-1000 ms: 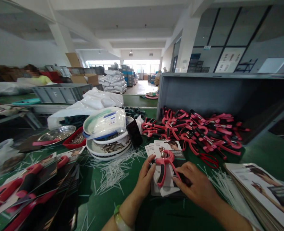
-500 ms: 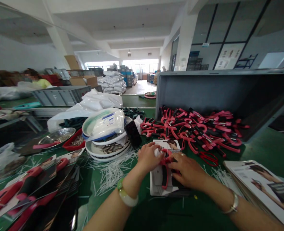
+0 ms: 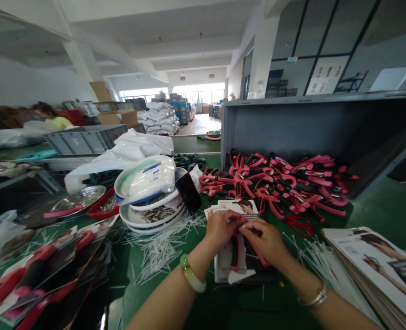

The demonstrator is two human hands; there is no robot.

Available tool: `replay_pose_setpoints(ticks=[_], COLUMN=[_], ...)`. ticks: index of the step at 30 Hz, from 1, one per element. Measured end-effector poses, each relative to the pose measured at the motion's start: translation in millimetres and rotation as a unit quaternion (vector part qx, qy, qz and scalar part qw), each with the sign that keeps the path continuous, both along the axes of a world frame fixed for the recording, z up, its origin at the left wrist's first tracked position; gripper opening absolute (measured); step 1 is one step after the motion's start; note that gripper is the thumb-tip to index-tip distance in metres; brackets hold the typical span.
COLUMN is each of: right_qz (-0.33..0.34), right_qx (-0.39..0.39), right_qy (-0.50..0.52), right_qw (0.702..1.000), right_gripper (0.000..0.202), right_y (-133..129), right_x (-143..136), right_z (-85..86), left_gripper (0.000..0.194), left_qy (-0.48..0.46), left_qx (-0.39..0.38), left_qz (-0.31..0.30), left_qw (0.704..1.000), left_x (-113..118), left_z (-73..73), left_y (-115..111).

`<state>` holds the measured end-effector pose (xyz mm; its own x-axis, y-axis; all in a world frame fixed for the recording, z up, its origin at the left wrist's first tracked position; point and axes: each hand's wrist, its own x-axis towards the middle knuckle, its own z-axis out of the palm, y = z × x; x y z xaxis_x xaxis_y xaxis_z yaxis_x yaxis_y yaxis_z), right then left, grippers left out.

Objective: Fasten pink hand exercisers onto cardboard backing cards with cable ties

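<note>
A pair of pink pliers with black grips [image 3: 236,253] lies on a stack of printed cards [image 3: 249,207], its handles spread towards me. My left hand [image 3: 222,228] is closed at the jaw end, fingertips pinching the pink head. From the other side, my right hand [image 3: 267,239] meets it there, thumb and fingers pressed together on the pliers. The fingertips of both hands almost touch and cover most of the head. Whether a thin tie is also between them is too small to make out.
A grey crate [image 3: 281,123] lies tipped with a heap of pink pliers [image 3: 278,183] spilling out. White plastic ties [image 3: 161,252] are scattered at left. Stacked bowls [image 3: 152,215], a phone [image 3: 188,192], red scissors [image 3: 299,224] and a card pile [image 3: 378,261] surround the work. A person [image 3: 56,119] sits far left.
Both hands have closed in together at the pliers' head. My right hand has drawn its fingers into a pinch and uncovered the right handle. The view has shifted slightly.
</note>
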<state>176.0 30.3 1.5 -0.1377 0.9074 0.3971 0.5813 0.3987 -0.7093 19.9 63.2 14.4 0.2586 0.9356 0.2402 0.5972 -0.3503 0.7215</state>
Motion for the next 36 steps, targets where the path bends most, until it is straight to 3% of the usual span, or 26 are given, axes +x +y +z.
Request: replay_pose_setpoints(ticks=[3, 12, 20, 28, 33, 36], right_qz=[-0.025, -0.005, 0.014, 0.012, 0.024, 0.003], right_qx=[-0.04, -0.117, -0.171, -0.207, -0.192, -0.167], right_qy=[0.047, 0.092, 0.124, 0.141, 0.102, 0.083], right_qw=[0.998, 0.989, 0.977, 0.968, 0.976, 0.982], right_gripper=[0.025, 0.03, 0.031, 0.028, 0.025, 0.017], right_y=[2, 3, 5, 14, 22, 20], right_x=[-5, -8, -6, -4, -5, -6], right_z=[1.1, 3.7, 3.2, 5.4, 3.4, -1.3], left_gripper=[0.015, 0.021, 0.021, 0.023, 0.023, 0.015], left_qy=[-0.012, 0.04, 0.023, -0.038, -0.128, -0.104], left_qx=[0.013, 0.046, 0.059, 0.005, -0.014, 0.01], left_qz=[0.02, 0.032, 0.032, -0.026, -0.122, -0.106], left_qw=[1.0, 0.998, 0.997, 0.999, 0.984, 0.989], left_x=[0, 6, 5, -2, -15, -13], left_z=[-4.8, -8.5, -14.7, -15.9, -10.1, -10.7], left_y=[-2, -6, -6, -6, -8, -7])
